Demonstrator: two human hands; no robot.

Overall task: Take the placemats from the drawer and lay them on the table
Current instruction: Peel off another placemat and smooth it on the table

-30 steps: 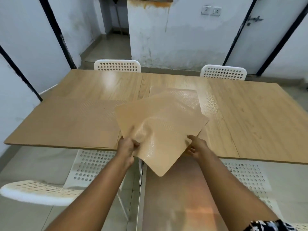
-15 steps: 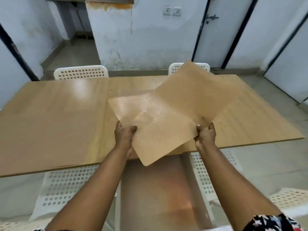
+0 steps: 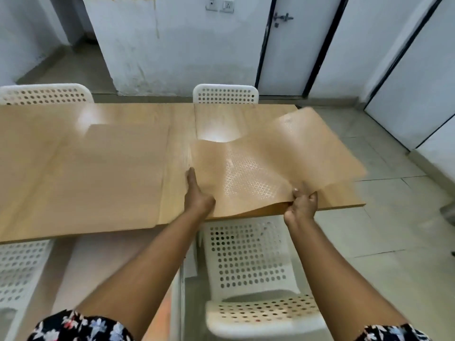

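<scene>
On the table (image 3: 37, 143) | laid mat (image 3: 105, 173) flat at left | left hand (image 3: 197, 195) fingers together, flat, pinning the held mat (image 3: 266, 163) down | right hand (image 3: 301, 205) pinches its near edge, raised to spread it

Light wooden table (image 3: 123, 114), a tan placemat (image 3: 110, 173) flat at left, another placemat (image 3: 270, 163) rippled at right.

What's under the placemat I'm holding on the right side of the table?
Under the placemat lies the wooden table; its near edge shows below the lifted corner by the right hand. The left hand presses it flat. Anything else beneath is covered.
</scene>
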